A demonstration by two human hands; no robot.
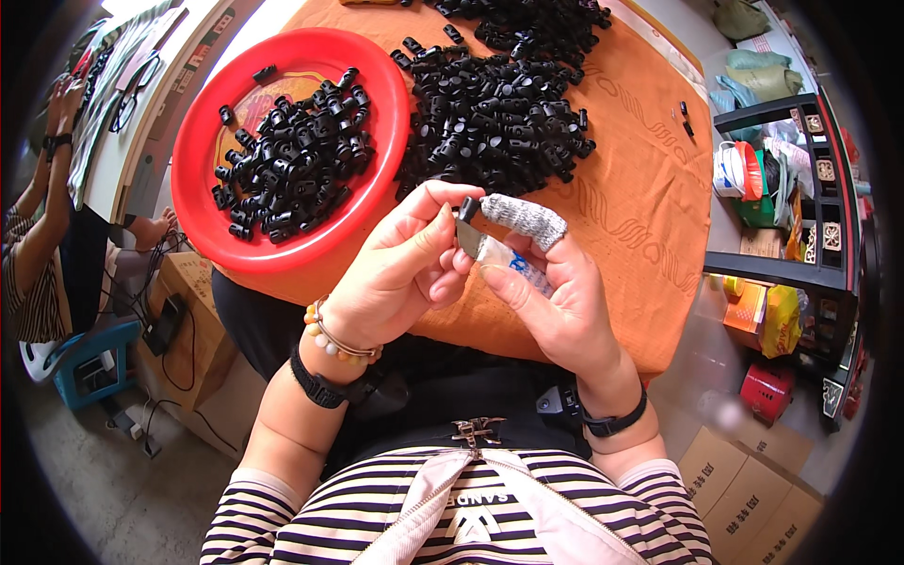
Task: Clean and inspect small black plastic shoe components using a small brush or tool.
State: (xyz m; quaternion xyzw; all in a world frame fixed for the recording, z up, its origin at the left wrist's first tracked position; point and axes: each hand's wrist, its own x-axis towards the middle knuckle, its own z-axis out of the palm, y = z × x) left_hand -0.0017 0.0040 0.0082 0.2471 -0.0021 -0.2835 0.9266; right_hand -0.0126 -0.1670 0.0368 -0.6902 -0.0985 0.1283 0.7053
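Observation:
Over the table's near edge, my left hand (391, 268) pinches a small black plastic piece (468, 209) that looks like a cord lock. My right hand (565, 297) is closed around the white-and-blue wrapped handle (513, 262) of a short knife. Its grey blade (467, 237) is right by the piece, partly hidden by my fingers. A grey knitted cover (527, 218) sits on my right index finger, whose tip is close to the piece. Beyond my hands lies a heap of similar black pieces (499, 118). More pieces (297, 155) lie in a round red tray (195, 188) at the left.
An orange cloth (640, 217) covers the table. A few small parts (686, 121) lie at its right. A black rack (791, 268) with bags stands farther right, above cardboard boxes (744, 494). At the left are a blue stool (99, 367), cables and another person's arms (47, 188).

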